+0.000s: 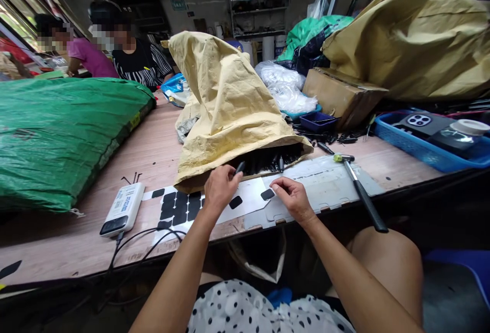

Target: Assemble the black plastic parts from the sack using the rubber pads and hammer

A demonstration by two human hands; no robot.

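Note:
My left hand is closed around a small black pen-like piece, its tip sticking up past the fingers. Just behind it gapes the mouth of a tan woven sack, with many black pieces inside. My right hand has its thumb and index finger pinched together; whatever they hold, if anything, is too small to make out. Close to those fingertips, a black rounded-square sticker lies at the edge of a white sheet. More black stickers sit in rows on backing paper, partly behind my left forearm.
A hammer overhangs the front edge at right. A white power bank with cables lies left, near a large green sack. A blue basket holds a phone and a jar. A cardboard box stands behind. Two people sit at far left.

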